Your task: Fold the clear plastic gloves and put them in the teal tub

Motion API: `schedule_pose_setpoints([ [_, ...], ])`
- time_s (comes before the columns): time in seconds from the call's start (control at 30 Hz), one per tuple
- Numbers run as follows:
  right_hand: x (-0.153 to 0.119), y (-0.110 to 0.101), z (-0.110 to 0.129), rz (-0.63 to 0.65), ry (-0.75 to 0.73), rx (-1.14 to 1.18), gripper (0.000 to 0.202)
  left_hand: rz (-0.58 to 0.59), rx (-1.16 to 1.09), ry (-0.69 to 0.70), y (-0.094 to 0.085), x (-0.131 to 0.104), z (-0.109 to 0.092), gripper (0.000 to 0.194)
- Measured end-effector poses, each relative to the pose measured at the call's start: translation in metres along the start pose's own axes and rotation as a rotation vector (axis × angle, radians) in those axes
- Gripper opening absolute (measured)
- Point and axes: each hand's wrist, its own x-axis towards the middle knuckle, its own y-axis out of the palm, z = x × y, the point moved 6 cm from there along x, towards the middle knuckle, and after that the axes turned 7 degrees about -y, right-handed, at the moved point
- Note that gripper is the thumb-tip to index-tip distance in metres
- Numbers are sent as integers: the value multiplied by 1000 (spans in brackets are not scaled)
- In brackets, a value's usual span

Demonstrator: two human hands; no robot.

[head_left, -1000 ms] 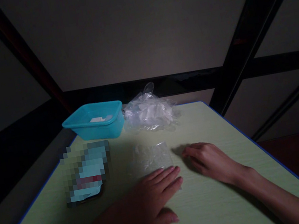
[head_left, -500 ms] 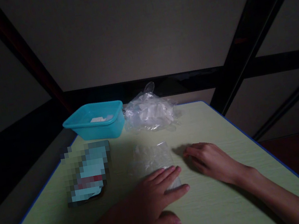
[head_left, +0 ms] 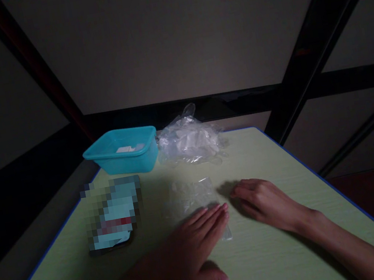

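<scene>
A clear plastic bag (head_left: 193, 194) lies flat near the middle of the light green table (head_left: 266, 160). My left hand (head_left: 195, 247) rests palm down over its near part, fingers stretched out and thumb apart; the hand hides some of the bag. To the right of the bag, my right hand (head_left: 265, 201) lies on the table with its fingers curled inward. Its fingertips are in shadow, and I cannot make out whether anything is between them.
A blue plastic basket (head_left: 124, 163) with small white items stands at the back left. Beside it sits a heap of crumpled clear bags (head_left: 190, 139). A blurred-out, phone-like object (head_left: 117, 215) lies at the left. Walls rise behind the table.
The fingers of my left hand have drawn closer together over the bag. My right hand keeps nearly the same place and curled shape. The whole view has shifted slightly.
</scene>
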Motion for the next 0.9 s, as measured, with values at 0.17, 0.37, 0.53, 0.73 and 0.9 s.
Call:
schedule_pose_setpoints([
  [0.17, 0, -4, 22, 38, -242, 19, 26, -147, -58, -21, -26, -9, 16, 69],
  [0.37, -4, 2, 43, 55, -417, -54, 25, -310, -16, -8, -30, -33, 45, 38],
  [0.53, -8, 8, 51, 18, -435, -88, 20, -372, 41, 14, -25, -40, 40, 29],
  [0.73, -8, 9, 61, -29, -426, -65, 24, -314, 168, 31, -23, -34, 24, 28],
  [0.9, -7, 7, 57, -50, -401, -45, 24, -322, 209, 50, -22, -32, 21, 31],
])
